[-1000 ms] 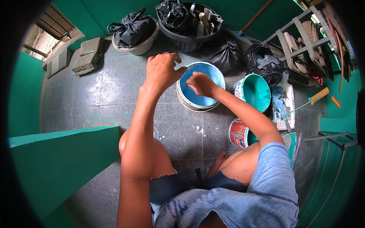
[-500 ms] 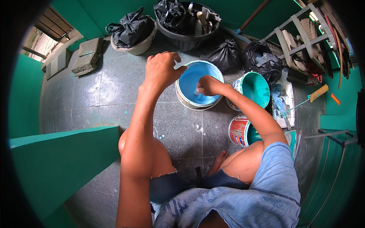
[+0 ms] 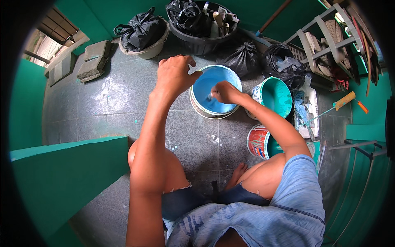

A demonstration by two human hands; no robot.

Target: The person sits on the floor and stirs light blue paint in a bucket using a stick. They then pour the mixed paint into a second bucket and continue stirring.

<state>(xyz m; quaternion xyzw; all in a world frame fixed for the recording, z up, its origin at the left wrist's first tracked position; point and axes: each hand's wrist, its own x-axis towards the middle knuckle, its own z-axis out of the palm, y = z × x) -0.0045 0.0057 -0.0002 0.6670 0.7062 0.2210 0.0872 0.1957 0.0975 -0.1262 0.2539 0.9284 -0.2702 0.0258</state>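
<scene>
A white bucket (image 3: 214, 111) with pale blue liquid stands on the floor before me. My right hand (image 3: 223, 92) is closed inside or over it, on a small blurred implement in the blue liquid that I cannot make out. My left hand (image 3: 175, 74) hangs open, with curved fingers apart, just above and left of the bucket; I see nothing in it. To the right stand a bucket coated teal inside (image 3: 276, 99) and a red-sided bucket (image 3: 257, 140) with teal inside, partly behind my right forearm.
A paint roller (image 3: 345, 100) and white tray (image 3: 310, 125) are at the right. Black bags (image 3: 242, 61), a filled tub (image 3: 197, 43), concrete slabs (image 3: 92, 61) and a metal rack (image 3: 325, 45) line the back. A low green wall (image 3: 70, 173) juts in at lower left.
My right hand has dropped a little and moved rightward into the blue bucket, where a blurred implement now shows in the liquid. My left hand stays about where it was.
</scene>
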